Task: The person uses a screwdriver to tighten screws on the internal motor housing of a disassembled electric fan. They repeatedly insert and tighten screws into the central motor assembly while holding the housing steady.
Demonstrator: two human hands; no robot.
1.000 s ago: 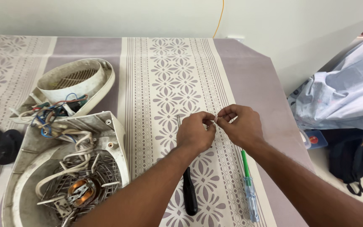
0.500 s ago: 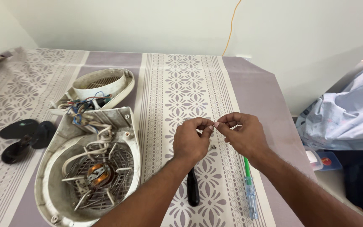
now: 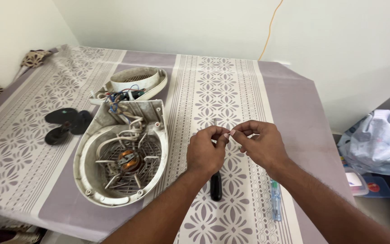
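Whatever the left hand [image 3: 206,151] and right hand [image 3: 260,144] pinch between their fingers [image 3: 224,135] is too small to make out. The left hand and forearm cover most of a black-handled screwdriver [image 3: 215,186], leaving only the handle end and the shaft tip above the knuckles. The right forearm hides the upper part of a clear-handled tester [image 3: 275,205]. Both forearms run off the bottom edge, a pale bundle of cloth [image 3: 384,140] is cut by the right edge, and the counter [image 3: 290,104] by the lower edge

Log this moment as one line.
left hand: pinching small part | right hand: pinching same part | black screwdriver, clear screwdriver: on table | open fan housing: left
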